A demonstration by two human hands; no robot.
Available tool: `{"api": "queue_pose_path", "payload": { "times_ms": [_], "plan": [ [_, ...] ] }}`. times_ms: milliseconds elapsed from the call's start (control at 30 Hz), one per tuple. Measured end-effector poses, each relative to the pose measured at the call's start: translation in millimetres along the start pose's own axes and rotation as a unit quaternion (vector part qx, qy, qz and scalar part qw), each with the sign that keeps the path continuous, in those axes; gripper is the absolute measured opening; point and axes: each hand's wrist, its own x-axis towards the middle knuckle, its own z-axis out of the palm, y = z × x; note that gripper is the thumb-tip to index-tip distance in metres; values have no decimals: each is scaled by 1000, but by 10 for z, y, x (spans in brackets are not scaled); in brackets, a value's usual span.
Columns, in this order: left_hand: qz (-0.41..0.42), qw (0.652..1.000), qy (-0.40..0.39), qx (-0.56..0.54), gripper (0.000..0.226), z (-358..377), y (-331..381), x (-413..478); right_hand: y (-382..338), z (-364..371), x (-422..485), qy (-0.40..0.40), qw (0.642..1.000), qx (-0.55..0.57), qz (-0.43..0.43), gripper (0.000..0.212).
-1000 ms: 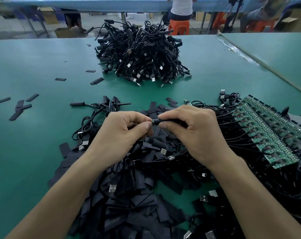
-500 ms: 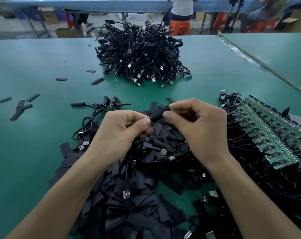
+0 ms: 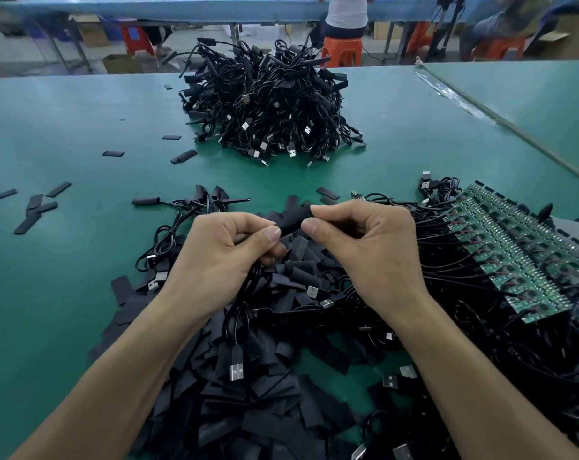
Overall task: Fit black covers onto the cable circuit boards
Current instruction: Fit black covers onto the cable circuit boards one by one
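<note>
Between left hand (image 3: pixel 222 250), right hand (image 3: pixel 364 240), black cover (image 3: pixel 293 219)

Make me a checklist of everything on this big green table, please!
Surface: green table, holding piles of parts.
Job's things: black cover held above a pile of loose covers; circuit boards in a row at the right.
Clutter: stray covers scattered at the left.
Grippers: left hand pinches one end of the black cover, right hand pinches the other.
Cables: cable heap at the far middle; a cable hangs from the left hand, ending in a USB plug.
Surroundings: blue bench behind, with a person on an orange stool.
</note>
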Motion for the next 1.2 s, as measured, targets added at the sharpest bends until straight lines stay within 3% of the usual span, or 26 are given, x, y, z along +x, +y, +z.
{"api": "queue_pose_path", "payload": {
  "times_ms": [133, 433, 533, 600, 733, 833, 933, 1033, 1100, 1200],
  "plan": [
    [2, 1000, 9, 6, 17, 8, 4, -6, 10, -3, -2, -5, 1000, -27, 8, 16],
    [12, 1000, -12, -20, 12, 44, -38, 18, -45, -47, 19, -9, 998, 24, 59, 17],
    [41, 998, -40, -30, 21, 16, -65, 25, -96, -88, 54, -6, 990, 108, 88, 14],
    [44, 997, -64, 28, 27, -13, -108, 28, -133, -134, 84, 5, 978, 179, 107, 12],
    [31, 991, -96, 93, 10, 4, -175, 15, -165, -181, 108, 28, 964, 229, 129, 10],
    [48, 995, -33, 84, 7, -3, -203, 41, -126, -192, 118, 45, 983, 119, 132, 8],
    [32, 991, 100, 83, 13, -159, -260, 126, -62, -266, 134, 22, 988, -92, 125, 10],
    [-12, 982, 143, 126, 23, -307, -338, 216, -42, -309, 103, -22, 950, -295, 96, 15],
    [-47, 972, 143, 183, 48, -344, -380, 253, -35, -316, 80, -12, 914, -398, 74, 25],
    [-73, 962, 119, 232, 70, -334, -421, 255, -32, -326, 66, -22, 881, -463, 97, 46]
  ]
}}
